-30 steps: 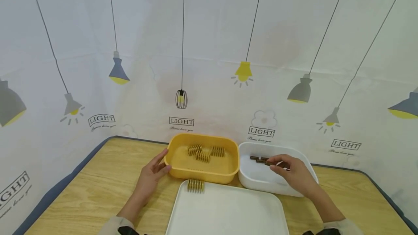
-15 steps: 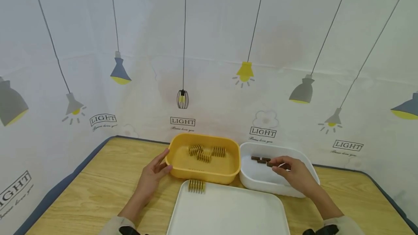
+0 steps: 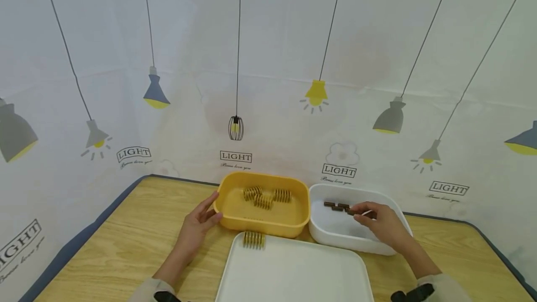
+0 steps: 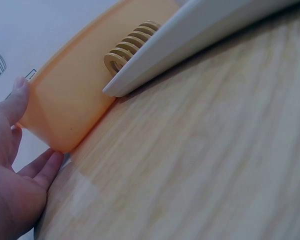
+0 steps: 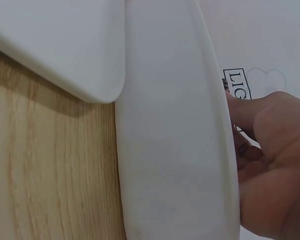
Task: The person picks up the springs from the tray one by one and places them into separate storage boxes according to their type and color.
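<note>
My left hand (image 3: 194,228) rests against the left end of a yellow bin (image 3: 260,226), fingers extended, thumb near the front corner. Three gold coil springs (image 3: 282,195) lie inside that bin. In the left wrist view the thumb is near the rim and other fingertips touch the wall low down. My right hand (image 3: 383,225) reaches over the white bin (image 3: 356,242) and pinches a small dark brown spring (image 3: 350,212) between thumb and fingers. Several more brown springs (image 3: 329,204) lie beside it. In the right wrist view the bin wall hides the fingertips.
A white tray (image 3: 293,269) lies in front of both bins, with one gold spring (image 3: 254,240) at its far left corner. The wooden table (image 3: 105,255) meets a printed cloth backdrop (image 3: 277,120) behind the bins.
The head view has shifted slightly, so everything appears a little farther right. Both hands keep their places, the right fingertips staying at the same brown spring.
</note>
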Tool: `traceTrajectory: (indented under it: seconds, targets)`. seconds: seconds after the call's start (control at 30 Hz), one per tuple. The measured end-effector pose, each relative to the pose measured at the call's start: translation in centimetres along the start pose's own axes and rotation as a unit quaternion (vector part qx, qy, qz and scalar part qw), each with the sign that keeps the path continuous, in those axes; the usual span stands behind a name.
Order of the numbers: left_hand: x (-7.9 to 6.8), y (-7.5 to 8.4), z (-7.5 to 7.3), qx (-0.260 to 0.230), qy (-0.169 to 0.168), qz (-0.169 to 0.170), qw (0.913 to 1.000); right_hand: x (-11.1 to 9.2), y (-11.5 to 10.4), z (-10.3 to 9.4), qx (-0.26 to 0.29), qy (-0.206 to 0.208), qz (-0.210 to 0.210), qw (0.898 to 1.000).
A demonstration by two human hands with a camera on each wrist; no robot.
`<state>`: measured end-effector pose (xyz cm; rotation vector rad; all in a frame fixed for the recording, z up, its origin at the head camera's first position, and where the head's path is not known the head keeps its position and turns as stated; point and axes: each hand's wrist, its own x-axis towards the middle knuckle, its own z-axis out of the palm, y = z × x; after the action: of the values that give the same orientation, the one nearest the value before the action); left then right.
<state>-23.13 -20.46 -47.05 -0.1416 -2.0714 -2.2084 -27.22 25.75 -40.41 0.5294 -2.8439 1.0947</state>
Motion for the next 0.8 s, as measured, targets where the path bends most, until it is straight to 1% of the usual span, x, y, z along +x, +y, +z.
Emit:
traceTrajectory:
  seconds: [0.17, 0.47, 0.6, 0.8]
  targets:
    - [0.0, 0.1, 0.0, 0.000, 0.001, -0.001, 1.0000, 0.3, 0.4, -0.2, -0.008, 0.001, 0.003, 1.000]
    - [-0.1, 0.2, 0.0, 0.002, -0.001, 0.001, 1.0000, 1.1, 1.3, -0.1, -0.017, -0.011, 0.015, 1.000]
    - [-0.1, 0.2, 0.0, 0.003, -0.002, 0.002, 1.0000, 1.6, 1.9, 0.3, -0.027, -0.021, 0.023, 0.999]
    - [-0.1, 0.1, 0.1, 0.005, 0.002, 0.005, 1.0000, 2.6, 2.6, 1.2, -0.027, -0.041, 0.038, 0.998]
